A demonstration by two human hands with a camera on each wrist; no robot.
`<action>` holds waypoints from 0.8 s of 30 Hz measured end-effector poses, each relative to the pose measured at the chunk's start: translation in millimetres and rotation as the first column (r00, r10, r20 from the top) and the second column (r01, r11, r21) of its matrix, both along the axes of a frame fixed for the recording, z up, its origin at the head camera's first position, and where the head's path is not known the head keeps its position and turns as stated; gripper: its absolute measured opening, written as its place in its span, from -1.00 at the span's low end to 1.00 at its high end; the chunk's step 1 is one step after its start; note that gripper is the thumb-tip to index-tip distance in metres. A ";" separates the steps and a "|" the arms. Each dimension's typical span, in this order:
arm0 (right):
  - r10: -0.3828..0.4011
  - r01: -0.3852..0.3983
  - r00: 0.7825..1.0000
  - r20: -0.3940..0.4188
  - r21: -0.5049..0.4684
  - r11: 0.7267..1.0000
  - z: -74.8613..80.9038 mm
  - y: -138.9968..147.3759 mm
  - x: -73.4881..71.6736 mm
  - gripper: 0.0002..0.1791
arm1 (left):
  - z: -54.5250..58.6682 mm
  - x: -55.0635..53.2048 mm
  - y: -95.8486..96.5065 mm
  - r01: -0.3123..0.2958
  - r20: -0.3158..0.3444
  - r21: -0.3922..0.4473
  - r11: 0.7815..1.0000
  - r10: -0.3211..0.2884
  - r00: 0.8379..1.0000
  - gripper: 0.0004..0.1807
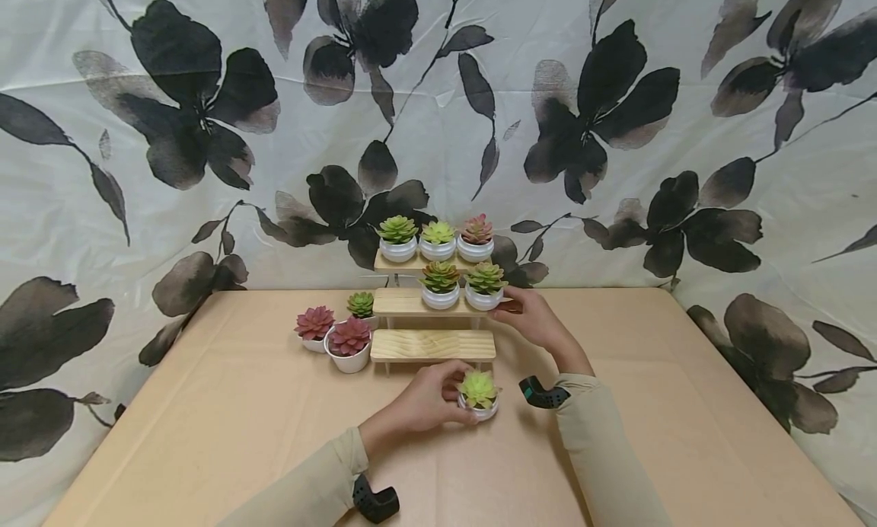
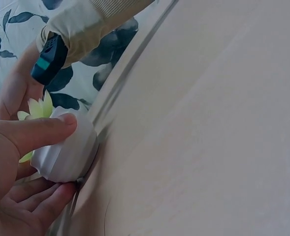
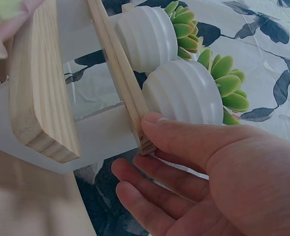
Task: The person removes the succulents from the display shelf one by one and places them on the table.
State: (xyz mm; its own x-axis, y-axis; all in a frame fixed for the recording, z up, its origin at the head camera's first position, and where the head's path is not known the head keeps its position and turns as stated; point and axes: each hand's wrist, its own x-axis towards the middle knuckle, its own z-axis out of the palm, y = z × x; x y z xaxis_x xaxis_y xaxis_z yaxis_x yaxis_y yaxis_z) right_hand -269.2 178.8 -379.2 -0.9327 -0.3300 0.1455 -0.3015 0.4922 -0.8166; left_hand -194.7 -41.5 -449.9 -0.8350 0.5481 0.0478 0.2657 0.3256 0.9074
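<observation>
My left hand (image 1: 428, 396) grips a light-green succulent in a white pot (image 1: 479, 397), low in front of the bottom step. In the left wrist view the thumb lies across the ribbed white pot (image 2: 71, 147), with fingers underneath. My right hand (image 1: 530, 321) is at the right end of the middle step of a wooden tiered stand (image 1: 397, 302). Its thumb (image 3: 157, 119) lies on that step's edge and its index finger is beneath the corner, pinching it. Right beside the thumb stands a green succulent in a white pot (image 3: 184, 93), with another red-tipped green succulent (image 1: 440, 283) next to it.
On the top step stand two green succulents and a pinkish one (image 1: 476, 237). The bottom step (image 1: 433, 346) is bare wood. Left of the stand, two red succulents (image 1: 349, 343) and a green one (image 1: 361, 305) sit on the table (image 1: 260, 405). A floral cloth (image 1: 479, 131) hangs behind.
</observation>
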 end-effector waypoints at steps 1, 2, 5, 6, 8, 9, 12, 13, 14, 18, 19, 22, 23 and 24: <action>0.000 0.000 1.000 -0.001 -0.003 1.000 -4.6 1.6 -3.8 -0.51 | 0.0 -0.3 0.9 -0.004 0.001 0.001 1.000 0.004 1.000 -0.33; 0.000 0.000 1.000 -0.003 -0.004 1.000 -8.2 2.8 -6.9 -0.50 | 0.1 -0.5 1.6 -0.008 0.001 -0.001 1.000 0.008 1.000 -0.33; 0.001 -0.001 1.000 -0.003 -0.007 1.000 -13.5 5.7 -11.6 -0.49 | 0.4 -1.0 3.3 -0.017 -0.008 -0.012 1.000 0.017 1.000 -0.33; 0.002 -0.002 1.000 -0.002 -0.009 1.000 -13.9 6.3 -12.1 -0.49 | 0.7 -1.1 3.7 -0.020 -0.012 -0.017 1.000 0.020 1.000 -0.34; 0.005 -0.005 1.000 -0.001 -0.012 1.000 -14.0 6.9 -12.4 -0.49 | 1.2 -1.4 4.4 -0.025 -0.020 -0.027 0.999 0.024 1.000 -0.34; 0.006 -0.006 1.000 0.002 -0.016 1.000 -14.0 7.3 -12.5 -0.49 | 1.5 -1.5 4.6 -0.027 -0.025 -0.032 0.999 0.026 0.999 -0.35; 0.009 -0.009 1.000 -0.001 -0.018 1.000 -13.8 7.7 -12.3 -0.50 | 1.8 -2.2 5.5 -0.029 -0.032 -0.038 0.999 0.027 0.999 -0.36; 0.009 -0.009 1.000 -0.002 -0.017 1.000 -13.9 7.7 -12.4 -0.50 | 1.9 -2.5 5.8 -0.030 -0.035 -0.042 0.999 0.028 0.999 -0.36; 0.008 -0.008 1.000 -0.001 -0.015 1.000 -13.9 7.5 -12.4 -0.50 | 2.0 -2.7 6.1 -0.030 -0.038 -0.045 0.999 0.028 0.999 -0.36; 0.005 -0.005 1.000 0.004 -0.005 1.000 -11.4 5.3 -10.4 -0.50 | 2.9 -3.7 6.5 -0.024 -0.044 -0.059 0.998 0.021 0.999 -0.36; 0.005 -0.005 1.000 0.005 -0.003 1.000 -8.7 4.1 -8.5 -0.50 | 3.4 -3.8 6.3 -0.019 -0.040 -0.060 0.998 0.017 0.999 -0.36; 0.005 -0.005 1.000 0.008 0.004 1.000 2.9 0.1 0.3 -0.51 | 4.3 -4.4 5.5 -0.007 -0.027 -0.058 0.998 0.006 1.000 -0.37; 0.005 -0.005 1.000 0.008 0.008 1.000 7.3 -1.4 3.5 -0.52 | 4.7 -4.5 5.1 -0.003 -0.022 -0.056 0.998 0.002 1.000 -0.37; 0.005 -0.005 1.000 0.006 0.015 1.000 11.1 -2.4 6.2 -0.52 | 5.1 -4.5 4.7 -0.001 -0.018 -0.053 0.999 0.000 1.000 -0.37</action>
